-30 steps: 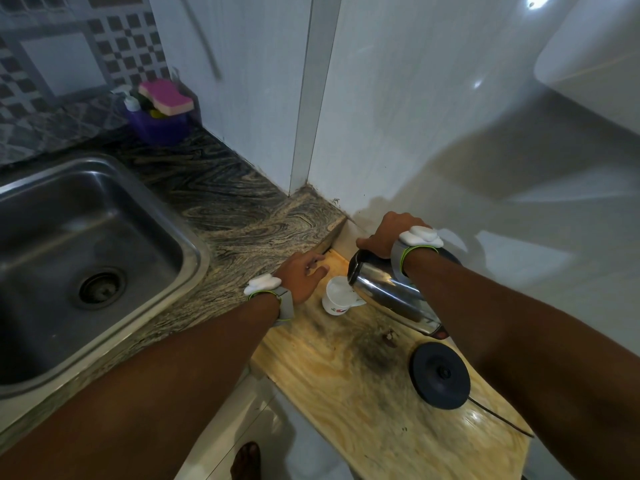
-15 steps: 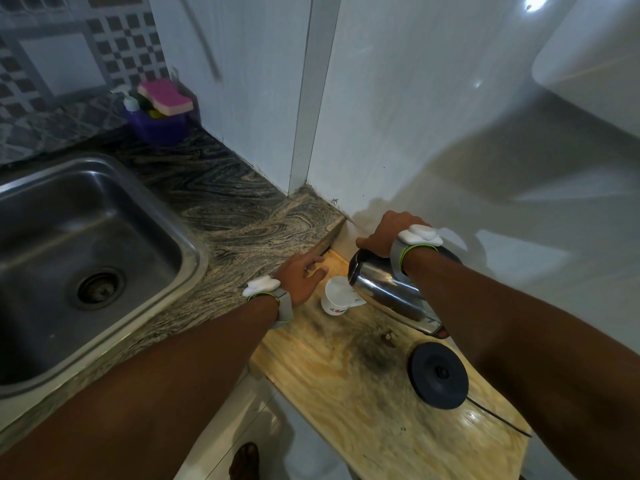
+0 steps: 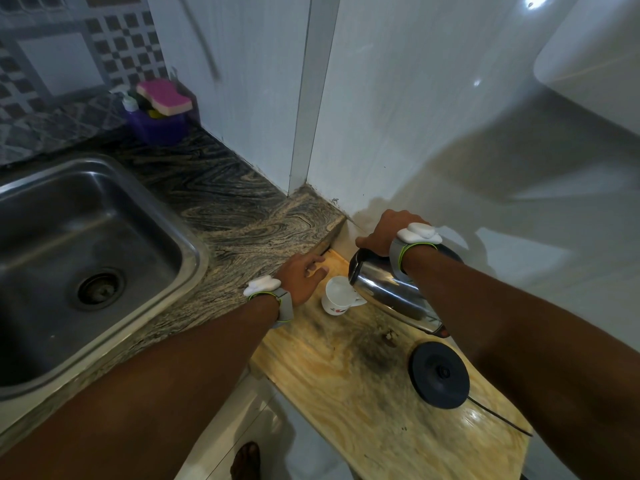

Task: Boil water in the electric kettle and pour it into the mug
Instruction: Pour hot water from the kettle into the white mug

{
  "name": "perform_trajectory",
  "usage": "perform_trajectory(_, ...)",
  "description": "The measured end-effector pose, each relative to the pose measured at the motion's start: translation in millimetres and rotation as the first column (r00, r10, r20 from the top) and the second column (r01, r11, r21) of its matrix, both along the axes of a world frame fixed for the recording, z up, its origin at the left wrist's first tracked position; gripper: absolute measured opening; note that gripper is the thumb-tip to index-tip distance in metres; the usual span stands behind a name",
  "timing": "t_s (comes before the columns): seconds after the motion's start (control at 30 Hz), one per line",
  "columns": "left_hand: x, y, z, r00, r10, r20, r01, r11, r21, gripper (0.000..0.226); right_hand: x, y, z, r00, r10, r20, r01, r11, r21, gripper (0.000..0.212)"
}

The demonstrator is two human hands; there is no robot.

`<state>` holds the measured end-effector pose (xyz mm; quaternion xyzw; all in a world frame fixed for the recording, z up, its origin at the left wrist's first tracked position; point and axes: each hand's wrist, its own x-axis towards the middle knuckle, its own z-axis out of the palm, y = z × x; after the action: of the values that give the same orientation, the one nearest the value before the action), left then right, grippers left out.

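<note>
A shiny steel electric kettle (image 3: 388,294) is tilted steeply, its spout over the rim of a white mug (image 3: 337,296) that stands on the wooden board (image 3: 349,386). My right hand (image 3: 384,233) grips the kettle's handle from above. The mug's inside looks pale and filled. My left hand (image 3: 301,277) rests flat with fingers spread at the edge of the stone counter, just left of the mug and not touching it. The kettle's round black base (image 3: 440,374) lies on the board to the right, with its cord running off to the right.
A steel sink (image 3: 86,258) fills the left. The marbled stone counter (image 3: 235,216) runs behind it, with a purple caddy (image 3: 157,128) holding a pink sponge at the back. White tiled walls close the corner. A bare foot (image 3: 246,460) shows below the board.
The kettle stays tilted over the mug in nearly the same pose. Both hands have barely moved.
</note>
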<state>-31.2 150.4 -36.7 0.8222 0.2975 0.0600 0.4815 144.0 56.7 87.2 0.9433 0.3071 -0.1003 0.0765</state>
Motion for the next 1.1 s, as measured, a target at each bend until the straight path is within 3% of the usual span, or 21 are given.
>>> perform_trajectory(1.1, -0.1, 1.7, 3.9, 1.000, -0.017, -0.019, 0.017, 1.000, 0.003, 0.035, 5.0, 7.4, -5.8, 1.000, 0.019, 0.009, -0.019, 1.000, -0.013, 0.057)
